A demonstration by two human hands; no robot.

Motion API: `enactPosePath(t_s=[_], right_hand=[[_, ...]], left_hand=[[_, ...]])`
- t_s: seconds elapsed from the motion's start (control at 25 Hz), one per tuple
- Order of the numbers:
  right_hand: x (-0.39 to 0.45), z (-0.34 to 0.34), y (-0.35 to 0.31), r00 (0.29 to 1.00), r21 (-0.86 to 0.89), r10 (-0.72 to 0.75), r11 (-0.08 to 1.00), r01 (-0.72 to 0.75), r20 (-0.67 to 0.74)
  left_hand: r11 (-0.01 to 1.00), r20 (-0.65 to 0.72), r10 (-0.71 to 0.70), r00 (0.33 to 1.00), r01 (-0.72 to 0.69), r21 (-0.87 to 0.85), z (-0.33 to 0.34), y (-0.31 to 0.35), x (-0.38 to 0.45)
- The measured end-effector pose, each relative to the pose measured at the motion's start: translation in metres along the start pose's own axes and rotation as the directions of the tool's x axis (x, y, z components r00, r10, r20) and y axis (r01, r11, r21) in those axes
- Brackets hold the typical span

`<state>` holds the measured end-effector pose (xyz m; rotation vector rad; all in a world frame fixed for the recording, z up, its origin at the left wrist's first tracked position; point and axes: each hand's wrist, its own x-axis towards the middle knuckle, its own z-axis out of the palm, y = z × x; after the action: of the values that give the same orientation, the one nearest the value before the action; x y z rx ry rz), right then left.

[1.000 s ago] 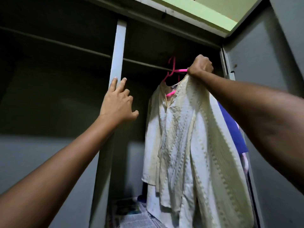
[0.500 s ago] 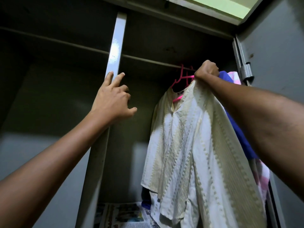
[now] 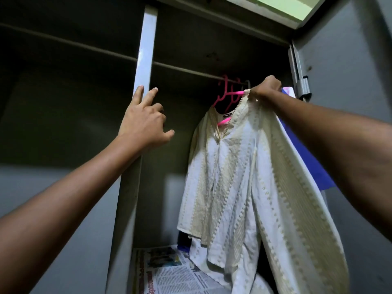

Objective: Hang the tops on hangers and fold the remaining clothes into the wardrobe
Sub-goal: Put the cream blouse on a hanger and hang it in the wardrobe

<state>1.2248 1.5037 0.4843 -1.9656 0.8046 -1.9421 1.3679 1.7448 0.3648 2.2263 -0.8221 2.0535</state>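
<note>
Both arms raised and stretched forward. Left hand [image 3: 144, 122] lifted with index and middle fingers extended, the other fingers loosely curled, gripping nothing. Right hand [image 3: 266, 88] clenched into a fist, knuckles up, pinching fabric.

Colours and patterns inside the grey wardrobe [image 3: 146, 49].
Cream top [image 3: 244, 177] with vertical bands of woven beige stripes and dashed trim; bright pink hanger [image 3: 230, 96]; blue garment [image 3: 307, 158] behind it; black-and-white printed newspaper [image 3: 169, 272] with colour photographs.
</note>
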Motion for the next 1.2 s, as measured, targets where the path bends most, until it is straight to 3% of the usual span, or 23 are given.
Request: enactPosePath(t_s=[0.16,0.32,0.44,0.52,0.6,0.68,0.76,0.88,1.0,1.08,1.16,1.2], right_hand=[[-0.037,-0.002,0.021,1.0,-0.035,0.004,0.999,-0.004,-0.013],[-0.095,-0.005,0.058,0.994,-0.08,0.09,0.993,-0.085,0.065],[-0.138,-0.016,0.086,0.949,-0.05,0.17,0.986,-0.162,0.266],[-0.167,-0.029,0.104,0.859,-0.009,0.23,0.967,-0.254,0.457],[-0.201,-0.042,0.116,0.755,-0.069,0.28,0.952,-0.299,0.593],[-0.231,-0.048,0.126,0.658,-0.192,0.345,0.936,-0.296,0.669],[-0.258,-0.046,0.129,0.581,-0.303,0.429,0.902,-0.306,0.692],[-0.278,-0.032,0.138,0.519,-0.379,0.529,0.847,-0.372,0.672],[-0.278,-0.016,0.151,0.5,-0.234,0.559,0.787,-0.571,0.662],[-0.269,-0.006,0.164,0.56,0.009,0.558,0.704,-0.711,0.612],[-0.266,0.001,0.178,0.574,0.195,0.525,0.608,-0.769,0.628],[-0.269,0.002,0.184,0.54,0.178,0.505,0.599,-0.781,0.673]], left_hand=[[0.998,-0.009,0.023,1.0,-0.023,-0.052,0.0,0.001,-0.002],[0.994,0.014,0.071,0.997,-0.07,-0.078,0.001,0.006,-0.012],[0.958,0.047,0.134,0.99,-0.118,-0.262,0.0,0.042,-0.043],[0.859,0.152,0.18,0.972,-0.08,-0.506,0.0,0.081,-0.077],[0.685,0.384,0.272,0.882,0.102,-0.721,0.003,0.123,-0.116],[0.584,0.564,0.383,0.732,0.281,-0.762,0.006,0.162,-0.15],[0.61,0.641,0.415,0.645,0.325,-0.723,0.008,0.192,-0.174],[0.587,0.692,0.376,0.616,0.419,-0.693,0.017,0.222,-0.188],[0.494,0.687,0.206,0.697,0.532,-0.688,0.022,0.234,-0.18],[0.542,0.665,0.092,0.741,0.523,-0.658,0.028,0.232,-0.169],[0.567,0.7,0.122,0.703,0.53,-0.631,0.037,0.225,-0.161],[0.567,0.725,0.197,0.66,0.527,-0.633,0.043,0.224,-0.158]])
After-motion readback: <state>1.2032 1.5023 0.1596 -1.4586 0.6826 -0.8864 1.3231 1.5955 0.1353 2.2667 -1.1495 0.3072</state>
